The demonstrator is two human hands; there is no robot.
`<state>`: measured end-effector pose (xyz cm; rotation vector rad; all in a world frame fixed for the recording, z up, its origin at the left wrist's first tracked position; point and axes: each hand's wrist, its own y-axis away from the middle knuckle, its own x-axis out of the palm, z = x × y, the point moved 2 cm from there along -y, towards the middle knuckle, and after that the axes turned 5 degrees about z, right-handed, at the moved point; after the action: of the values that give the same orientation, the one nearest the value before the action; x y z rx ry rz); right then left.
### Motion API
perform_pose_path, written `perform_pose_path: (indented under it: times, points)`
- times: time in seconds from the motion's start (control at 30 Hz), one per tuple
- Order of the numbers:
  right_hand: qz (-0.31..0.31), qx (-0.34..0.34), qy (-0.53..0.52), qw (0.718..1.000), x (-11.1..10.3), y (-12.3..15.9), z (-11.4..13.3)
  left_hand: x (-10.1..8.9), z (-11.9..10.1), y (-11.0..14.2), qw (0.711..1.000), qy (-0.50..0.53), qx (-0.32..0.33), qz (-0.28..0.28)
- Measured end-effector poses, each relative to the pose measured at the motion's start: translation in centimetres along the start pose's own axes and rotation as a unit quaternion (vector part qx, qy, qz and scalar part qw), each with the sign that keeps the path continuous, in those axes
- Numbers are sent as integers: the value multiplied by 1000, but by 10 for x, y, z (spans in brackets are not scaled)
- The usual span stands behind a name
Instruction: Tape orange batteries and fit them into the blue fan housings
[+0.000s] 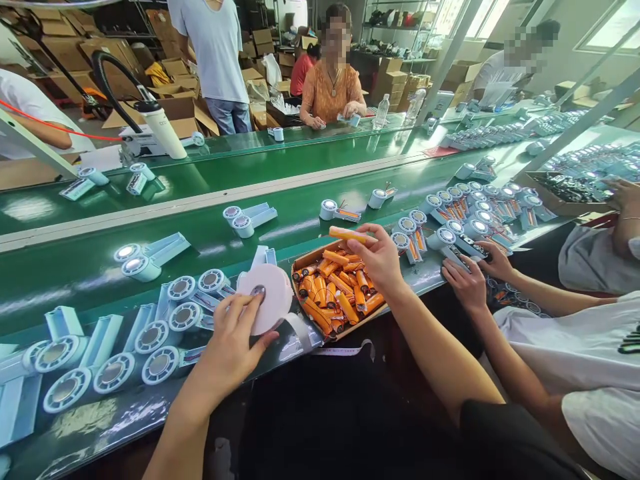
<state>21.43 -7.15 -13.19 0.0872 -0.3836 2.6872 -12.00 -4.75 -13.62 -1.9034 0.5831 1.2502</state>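
My right hand (383, 261) pinches an orange cylindrical battery (346, 234) by one end, above a shallow cardboard box (314, 325). Orange batteries (330, 283) with thin wires fill that box. Left of it, my left hand (231, 343) grips a roll of white tape (275, 293), its fingers over the hub and its thumb by the lower rim. A loose strip of tape (299, 331) runs from the roll to the table edge. Close to my left hand lie several light blue round-headed housings (153, 337), with open handle troughs.
A green conveyor (295, 180) runs beyond the bench, carrying a few housings. To the right, a co-worker's hands (467, 277) handle a housing near a cluster of others fitted with batteries (453, 207). People sit and stand across the line, near water bottles (381, 113).
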Motion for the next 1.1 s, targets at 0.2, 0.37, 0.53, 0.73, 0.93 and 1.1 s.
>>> perform_pose_path:
  times: [0.2,0.37,0.53,0.73,0.93,1.1]
  points:
    - [153,95,-77,981,10,45,20,-5,-5,11,997,36,1,74]
    - [314,191,61,928,45,101,20,-6,-12,12,994,48,-3,94]
    - [427,104,136,888,76,138,16,3,-10,10,997,45,8,69]
    - [522,-8,179,834,47,118,24,6,3,14,993,41,-25,104]
    - [122,-97,379,912,-7,48,22,7,-5,20,993,64,-26,94]
    - [267,-130,460,837,36,78,5,9,-15,18,996,70,-9,62]
